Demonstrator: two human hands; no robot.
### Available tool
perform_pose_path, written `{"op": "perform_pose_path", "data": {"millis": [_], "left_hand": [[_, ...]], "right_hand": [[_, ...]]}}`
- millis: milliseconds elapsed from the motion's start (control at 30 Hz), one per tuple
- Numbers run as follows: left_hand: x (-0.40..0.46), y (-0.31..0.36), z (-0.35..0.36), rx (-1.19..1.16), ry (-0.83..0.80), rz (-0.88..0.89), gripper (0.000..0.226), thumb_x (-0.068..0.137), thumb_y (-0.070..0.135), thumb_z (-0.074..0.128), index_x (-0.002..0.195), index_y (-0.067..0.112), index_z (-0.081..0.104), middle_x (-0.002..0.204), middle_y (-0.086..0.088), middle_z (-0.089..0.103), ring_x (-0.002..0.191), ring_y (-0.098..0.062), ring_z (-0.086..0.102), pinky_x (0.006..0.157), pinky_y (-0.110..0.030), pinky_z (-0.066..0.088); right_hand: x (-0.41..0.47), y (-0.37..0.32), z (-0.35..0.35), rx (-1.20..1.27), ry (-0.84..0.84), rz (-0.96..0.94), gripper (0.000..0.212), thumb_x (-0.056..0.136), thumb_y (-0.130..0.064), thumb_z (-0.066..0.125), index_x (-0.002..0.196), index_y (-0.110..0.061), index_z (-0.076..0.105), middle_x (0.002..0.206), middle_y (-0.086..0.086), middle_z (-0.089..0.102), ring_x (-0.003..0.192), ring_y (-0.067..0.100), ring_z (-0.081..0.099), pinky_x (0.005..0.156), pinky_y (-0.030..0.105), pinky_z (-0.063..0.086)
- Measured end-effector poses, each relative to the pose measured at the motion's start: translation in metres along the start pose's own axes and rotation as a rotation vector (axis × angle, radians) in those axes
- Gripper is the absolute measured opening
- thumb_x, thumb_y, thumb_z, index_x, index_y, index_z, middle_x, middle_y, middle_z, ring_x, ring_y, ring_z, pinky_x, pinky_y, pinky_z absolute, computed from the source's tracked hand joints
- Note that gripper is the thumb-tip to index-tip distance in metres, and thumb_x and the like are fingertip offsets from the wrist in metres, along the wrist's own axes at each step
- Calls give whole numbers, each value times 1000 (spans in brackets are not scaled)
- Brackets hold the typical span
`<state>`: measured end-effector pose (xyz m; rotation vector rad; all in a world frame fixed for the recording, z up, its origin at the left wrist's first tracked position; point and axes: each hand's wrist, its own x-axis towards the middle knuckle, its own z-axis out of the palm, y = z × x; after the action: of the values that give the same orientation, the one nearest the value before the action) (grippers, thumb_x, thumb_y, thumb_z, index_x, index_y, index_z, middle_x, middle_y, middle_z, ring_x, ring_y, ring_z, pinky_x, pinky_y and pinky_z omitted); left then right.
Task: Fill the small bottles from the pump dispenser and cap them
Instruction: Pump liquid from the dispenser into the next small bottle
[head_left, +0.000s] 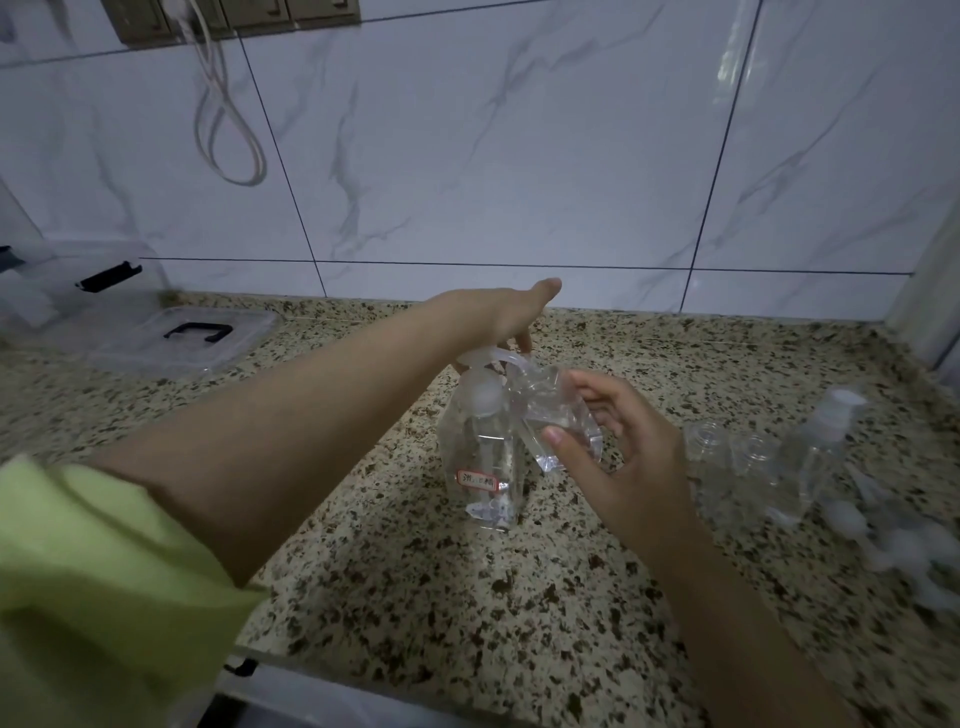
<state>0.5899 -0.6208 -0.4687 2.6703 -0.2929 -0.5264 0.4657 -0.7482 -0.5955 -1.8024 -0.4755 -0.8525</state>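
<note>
Pressing down on the pump (485, 359) of the dispenser (480, 447) at frame centre, the left hand (506, 312) is lying flat over it, thumb stretched out toward the wall; its fingers are mostly hidden behind the palm, so how far they are bending cannot be told. The right hand (621, 441) is gripping a small clear bottle (558, 415), tilted, its mouth at the nozzle, thumb in front and fingers (597, 389) curled behind. The dispenser is standing upright on the speckled table (415, 597). At the right edge, more bottles (748, 452) and white caps (883, 535) are sitting on the table, blurred. A clear lid (171, 338) is lying at upper left.
</note>
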Motion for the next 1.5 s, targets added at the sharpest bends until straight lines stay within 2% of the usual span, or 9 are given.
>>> {"op": "perform_pose_path", "data": {"millis": [133, 267, 367, 567, 700, 800, 1000, 1100, 1500], "left_hand": [[0, -1, -1, -9, -9, -15, 89, 95, 72, 6, 117, 15, 71, 134, -13, 57, 125, -33, 48, 85, -40, 36], [-1, -3, 0, -24, 43, 25, 89, 94, 73, 6, 116, 16, 71, 124, -10, 65, 122, -32, 52, 87, -38, 37], [-3, -1, 0, 17, 31, 15, 89, 95, 72, 5, 119, 16, 70, 133, -11, 59, 124, -32, 50, 86, -38, 34], [-4, 0, 1, 15, 49, 20, 89, 96, 71, 5, 116, 16, 71, 128, -11, 61, 120, -32, 52, 86, -38, 36], [-4, -3, 1, -39, 105, 48, 86, 95, 72, 7, 110, 17, 72, 113, -7, 68, 111, -28, 56, 88, -39, 38], [-3, -2, 2, -28, 71, 22, 88, 94, 73, 6, 113, 17, 72, 123, -8, 64, 116, -30, 53, 86, -39, 35], [-4, -2, 1, -38, 66, 14, 87, 95, 72, 7, 114, 17, 71, 122, -9, 63, 117, -31, 53, 86, -38, 36], [-5, -1, 1, -47, 142, 50, 82, 97, 69, 10, 113, 17, 71, 110, -7, 71, 108, -28, 58, 86, -37, 38], [-5, -2, 2, -47, 144, 33, 84, 96, 70, 9, 115, 17, 71, 118, -9, 65, 110, -29, 55, 84, -36, 34]], "right_hand": [[1, -1, 1, -8, -5, -7, 45, 87, -33, 72, 129, -26, 57, 120, -21, 64, 112, 9, 66, 97, 36, 57], [0, -1, 0, -2, -5, 1, 45, 88, -33, 71, 129, -23, 58, 120, -15, 66, 112, 12, 66, 95, 41, 58], [-1, 0, 0, 0, -8, 1, 44, 88, -32, 71, 129, -23, 58, 121, -16, 66, 112, 12, 66, 94, 43, 58], [0, 1, 1, 12, 1, -1, 44, 88, -31, 71, 129, -18, 58, 120, -11, 67, 111, 15, 67, 92, 45, 59], [0, 2, 1, 1, 10, -7, 44, 88, -32, 71, 129, -20, 58, 120, -13, 67, 111, 17, 67, 90, 46, 59], [0, 1, 1, -18, 4, -18, 44, 88, -32, 71, 129, -19, 58, 119, -15, 66, 109, 15, 67, 89, 46, 59], [-1, 1, 1, -24, 7, -6, 45, 88, -32, 71, 129, -19, 59, 118, -13, 67, 109, 12, 67, 90, 42, 59], [0, 0, 1, -15, 11, 7, 45, 88, -33, 71, 129, -21, 58, 118, -14, 67, 108, 13, 67, 89, 43, 59], [-2, -1, 1, -16, 15, 42, 44, 88, -36, 70, 129, -25, 58, 117, -14, 67, 109, 13, 66, 89, 46, 58]]}}
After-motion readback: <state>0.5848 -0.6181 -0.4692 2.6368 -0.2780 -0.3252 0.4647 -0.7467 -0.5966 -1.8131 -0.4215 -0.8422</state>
